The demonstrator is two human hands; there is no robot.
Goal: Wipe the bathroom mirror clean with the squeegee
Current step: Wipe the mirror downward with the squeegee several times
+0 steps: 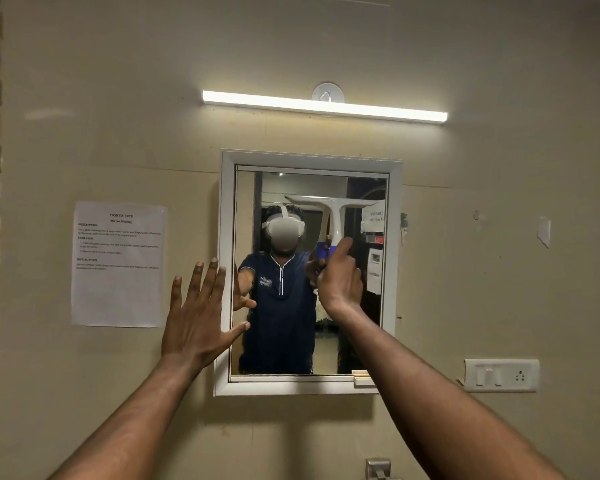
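Observation:
The white-framed bathroom mirror (226, 237) hangs on the beige wall at centre. A white squeegee (336, 206) with a blue grip is pressed to the upper right part of the glass, its blade lying level. My right hand (340, 275) is closed around its handle, with the index finger stretched up along the stem. My left hand (198, 310) is flat, fingers spread, on the wall at the mirror's left frame, thumb over the frame edge. The glass reflects a person in a dark blue shirt wearing a headset.
A lit tube light (323, 106) runs above the mirror. A printed task sheet (118, 265) is taped to the wall at left. A switch and socket plate (501, 375) sits at lower right. A small box (362, 377) rests on the frame's bottom right ledge. A metal fitting (378, 468) pokes up below.

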